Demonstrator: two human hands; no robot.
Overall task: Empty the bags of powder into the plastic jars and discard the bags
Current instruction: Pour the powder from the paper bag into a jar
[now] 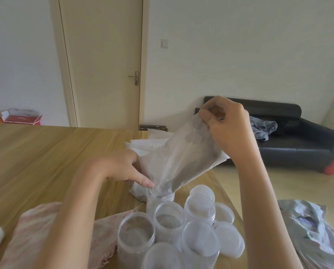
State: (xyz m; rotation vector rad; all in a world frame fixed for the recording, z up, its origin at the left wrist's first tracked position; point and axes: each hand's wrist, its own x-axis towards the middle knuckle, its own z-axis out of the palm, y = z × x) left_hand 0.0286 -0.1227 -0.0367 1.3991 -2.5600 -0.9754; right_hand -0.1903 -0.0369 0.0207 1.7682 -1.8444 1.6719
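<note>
Lidded jars (201,241) nearest, right hand (230,129) fingers pinching upended bag (181,160), left hand (123,167) fingers relaxed beside jar mouth (160,197)

On the worktop (45,152), a cluster of jars (168,220) stands at the near right edge, with loose lids (229,239) just to its right. A bag (181,162) is held tilted above the cluster, its mouth down in the farthest jar (160,199). The right hand (228,129) is at the bag's raised end; the left hand (123,167) is at its lower left side, beside the jar. Behind the bag lie more bags (143,144). A cloth (45,230) lies left of the jars. Off the worktop's right edge sits crumpled packaging (307,226). Farther back right a sofa (298,140) stands against the wall, a door (104,61) to its left.
</note>
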